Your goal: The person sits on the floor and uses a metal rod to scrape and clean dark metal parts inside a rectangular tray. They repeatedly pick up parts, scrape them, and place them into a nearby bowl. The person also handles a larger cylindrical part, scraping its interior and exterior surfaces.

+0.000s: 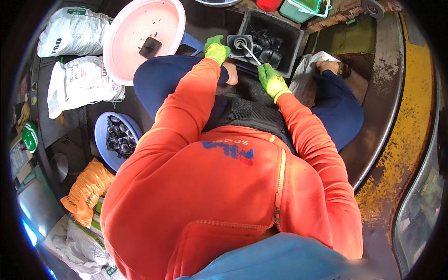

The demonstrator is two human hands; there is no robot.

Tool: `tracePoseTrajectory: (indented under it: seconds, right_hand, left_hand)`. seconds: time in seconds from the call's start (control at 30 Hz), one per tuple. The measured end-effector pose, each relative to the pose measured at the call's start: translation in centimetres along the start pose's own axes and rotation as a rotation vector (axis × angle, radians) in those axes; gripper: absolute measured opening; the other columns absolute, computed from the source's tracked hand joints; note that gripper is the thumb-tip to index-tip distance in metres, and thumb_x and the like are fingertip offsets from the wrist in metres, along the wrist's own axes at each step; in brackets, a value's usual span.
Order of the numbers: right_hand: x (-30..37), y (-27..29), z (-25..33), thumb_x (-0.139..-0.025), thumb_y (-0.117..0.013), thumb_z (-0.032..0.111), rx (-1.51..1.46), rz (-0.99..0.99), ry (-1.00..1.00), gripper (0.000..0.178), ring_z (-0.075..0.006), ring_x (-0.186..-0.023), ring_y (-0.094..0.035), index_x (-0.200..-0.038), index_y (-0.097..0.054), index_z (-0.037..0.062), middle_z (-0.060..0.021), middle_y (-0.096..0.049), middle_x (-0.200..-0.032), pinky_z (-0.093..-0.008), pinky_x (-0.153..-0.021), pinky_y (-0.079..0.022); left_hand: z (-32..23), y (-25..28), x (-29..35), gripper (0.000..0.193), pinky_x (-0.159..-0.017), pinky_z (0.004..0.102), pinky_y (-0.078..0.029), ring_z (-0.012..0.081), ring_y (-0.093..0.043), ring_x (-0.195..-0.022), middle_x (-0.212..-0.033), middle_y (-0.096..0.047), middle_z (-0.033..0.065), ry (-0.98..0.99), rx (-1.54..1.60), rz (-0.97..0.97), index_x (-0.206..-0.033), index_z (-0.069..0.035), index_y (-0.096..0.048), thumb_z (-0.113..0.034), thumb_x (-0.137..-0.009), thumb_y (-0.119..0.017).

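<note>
My left hand (217, 50), in a yellow-green glove, grips the left side of a square dark grey part with a round hub (247, 41). The part rests over the near left corner of a black rectangular bin (297, 46), which holds several dark moulded parts (269, 58). In my right hand (272, 81), also gloved, a thin pale rod-shaped tool (252, 55) is held at a slant, its far end at the round hub. The fingers cover the tool's near end, so its exact kind is hidden.
Left of my hands stands a pink basin (122, 42) with a dark square plate (150, 47) inside. A blue basin (99, 135) of black parts sits near white sacks (77, 84) and an orange sack (88, 189). A green basket (298, 13) stands beyond the bin; a yellow metal edge (396, 154) curves along the right.
</note>
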State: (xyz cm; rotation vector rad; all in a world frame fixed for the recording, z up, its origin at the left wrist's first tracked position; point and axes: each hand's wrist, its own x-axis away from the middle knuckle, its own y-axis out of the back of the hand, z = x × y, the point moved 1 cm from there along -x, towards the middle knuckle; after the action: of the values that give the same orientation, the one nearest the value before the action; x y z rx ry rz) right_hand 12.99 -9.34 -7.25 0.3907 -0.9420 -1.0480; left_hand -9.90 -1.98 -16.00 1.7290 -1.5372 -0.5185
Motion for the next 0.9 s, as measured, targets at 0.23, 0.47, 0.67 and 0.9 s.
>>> tracePoseTrajectory:
  seconds: [0.23, 0.47, 0.67, 0.9]
  right_hand:
    - [0.5, 0.9, 1.6, -0.096, -0.040, 0.038, -0.073, -0.168, 0.137, 0.035, -0.0451, -0.094, -0.058, -0.102, -0.053, 0.0060, -0.0253, -0.062, -0.101, -0.0497, -0.081, -0.045]
    - [-0.1, 0.2, 1.4, -0.097, -0.043, 0.030, 0.070, -0.106, 0.051, 0.026, -0.0461, -0.086, -0.057, -0.096, -0.052, 0.0060, -0.0263, -0.060, -0.091, -0.0499, -0.072, -0.045]
    - [0.3, 0.3, 0.9, -0.097, -0.040, 0.037, -0.282, -0.381, 0.310, 0.032, -0.0479, -0.087, -0.056, -0.097, -0.050, 0.0066, -0.0250, -0.061, -0.093, -0.0524, -0.074, -0.044]
    - [-0.3, -0.3, 0.3, -0.097, -0.042, 0.038, -0.169, -0.291, 0.187, 0.032, -0.0489, -0.087, -0.057, -0.097, -0.051, 0.0070, -0.0282, -0.061, -0.089, -0.0527, -0.074, -0.043]
  left_hand:
    - [-3.1, -2.0, 0.4, 0.080, -0.105, 0.0446, -0.036, 0.0411, -0.043, -0.123, -0.129, -0.050, 0.0225, -0.264, 0.058, 0.075, -0.125, -0.013, -0.056, -0.039, -0.055, -0.084]
    - [-2.0, -3.8, 0.3, 0.069, -0.108, 0.0441, -0.033, 0.0403, -0.044, -0.123, -0.133, -0.050, 0.0136, -0.409, 0.054, -0.064, -0.123, -0.015, -0.057, -0.030, -0.061, -0.083]
    - [-0.8, -5.4, -0.5, 0.071, -0.114, 0.0472, -0.020, 0.0350, -0.042, -0.128, -0.134, -0.052, 0.0116, -0.429, 0.185, -0.041, -0.124, -0.010, -0.055, -0.026, -0.061, -0.084]
    - [-1.2, -4.7, 0.1, 0.072, -0.113, 0.0484, -0.022, 0.0407, -0.030, -0.135, -0.140, -0.045, 0.0128, -0.333, 0.234, 0.016, -0.123, -0.011, -0.052, -0.031, -0.062, -0.084]
